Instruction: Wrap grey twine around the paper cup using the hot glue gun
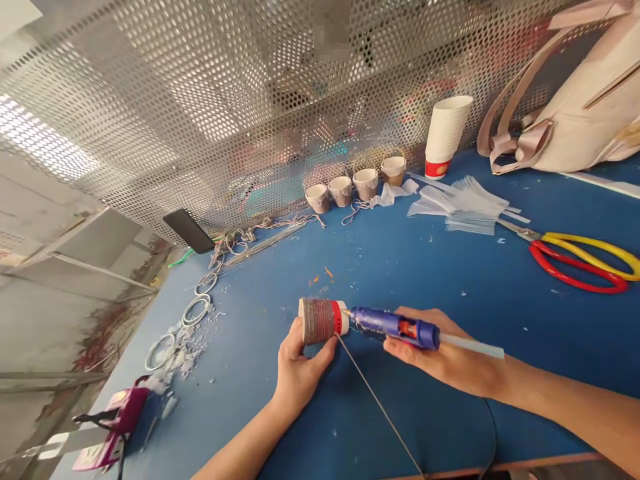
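My left hand (300, 367) grips a small paper cup (320, 321) lying on its side, its wall largely wound with grey-brown cord. A red band and a white end of the cup stay uncovered on the right. From the cup a loose length of cord (375, 397) runs down toward the table's front edge. In my right hand (445, 353) is a blue hot glue gun (390, 323), with a clear glue stick (475, 345) jutting from its back. The gun's nozzle is at the cup's bare end; whether it touches cannot be made out.
Several cord-wrapped cups (367, 185) line the mesh panel (240, 100), near a paper cup stack (447, 137). Clear glue sticks (467, 205) and red-and-yellow scissors (585, 260) lie right. Leftward are a phone (189, 231), white rings (196, 311) and a purple power box (117, 427). A bag (580, 100) stands back right.
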Motion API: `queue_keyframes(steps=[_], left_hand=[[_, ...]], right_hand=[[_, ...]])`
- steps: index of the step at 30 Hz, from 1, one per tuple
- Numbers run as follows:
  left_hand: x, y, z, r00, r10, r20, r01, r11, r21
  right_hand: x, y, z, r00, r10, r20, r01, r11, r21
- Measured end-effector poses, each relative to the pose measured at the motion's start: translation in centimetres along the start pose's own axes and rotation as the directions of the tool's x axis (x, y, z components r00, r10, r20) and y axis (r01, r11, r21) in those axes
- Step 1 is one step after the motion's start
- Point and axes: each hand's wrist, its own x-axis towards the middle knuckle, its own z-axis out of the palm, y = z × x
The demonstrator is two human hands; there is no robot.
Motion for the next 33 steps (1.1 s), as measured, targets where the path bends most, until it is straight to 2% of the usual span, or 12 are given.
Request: queue_keyframes(steps=[4, 9, 15, 21, 26, 33], left_hand=[[0.1, -0.5, 0.0, 0.999, 0.020, 0.043, -0.021, 1.000, 0.019], [0.0, -1.2, -0.1, 0.995, -0.006, 0.096, 0.001, 0.999, 0.045], [-0.1, -1.4, -0.3, 0.991, -0.065, 0.118, 0.063, 0.998, 0.018], [0.0, -1.4, -0.3, 0.986, -0.098, 0.133, 0.107, 0.993, -0.058], [0.0, -1.4, -0.3, 0.980, -0.139, 0.143, 0.151, 0.986, -0.077], [0.2, -1.4, -0.2, 0.978, -0.145, 0.150, 0.157, 0.985, -0.068]], right_hand=[[-0.3, 0.0, 0.3, 0.999, -0.014, 0.041, 0.020, 0.989, -0.145], [-0.1, 0.1, 0.4, 0.999, -0.017, 0.034, 0.023, 0.981, -0.190], [-0.6, 0.1, 1.1, 0.987, -0.153, 0.052, 0.162, 0.936, -0.312], [-0.5, 0.6, 1.3, 0.982, -0.180, 0.064, 0.191, 0.923, -0.334], [-0.5, 1.1, 1.3, 0.958, -0.264, 0.115, 0.287, 0.898, -0.333], [-0.6, 1.2, 1.0, 0.968, -0.237, 0.085, 0.251, 0.900, -0.357]])
